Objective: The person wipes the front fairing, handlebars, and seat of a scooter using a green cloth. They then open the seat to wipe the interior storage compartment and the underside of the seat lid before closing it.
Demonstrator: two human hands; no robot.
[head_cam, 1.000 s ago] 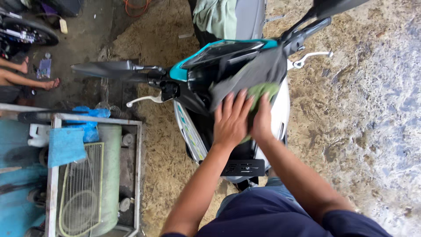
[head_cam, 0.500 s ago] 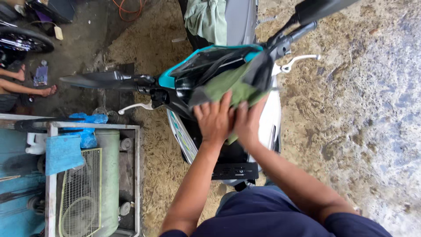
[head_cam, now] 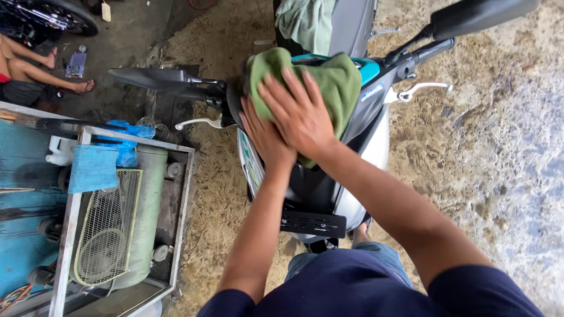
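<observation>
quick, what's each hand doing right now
Left hand: open, flat on the green cloth, partly under the right.
Right hand: open, fingers spread, pressing the same cloth on the scooter.

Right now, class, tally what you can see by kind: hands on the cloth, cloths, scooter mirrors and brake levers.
Hands on the green cloth: 2 (left hand, right hand)
Green cloth: 1
Mirrors: 2
Brake levers: 2
Total: 7

An air compressor (head_cam: pixel 126 229) with a wire guard (head_cam: pixel 106 226) sits in a metal frame at the left, a blue cloth (head_cam: pixel 93 169) draped on the frame's edge, another person's bare feet (head_cam: pixel 82 87) beyond.
</observation>
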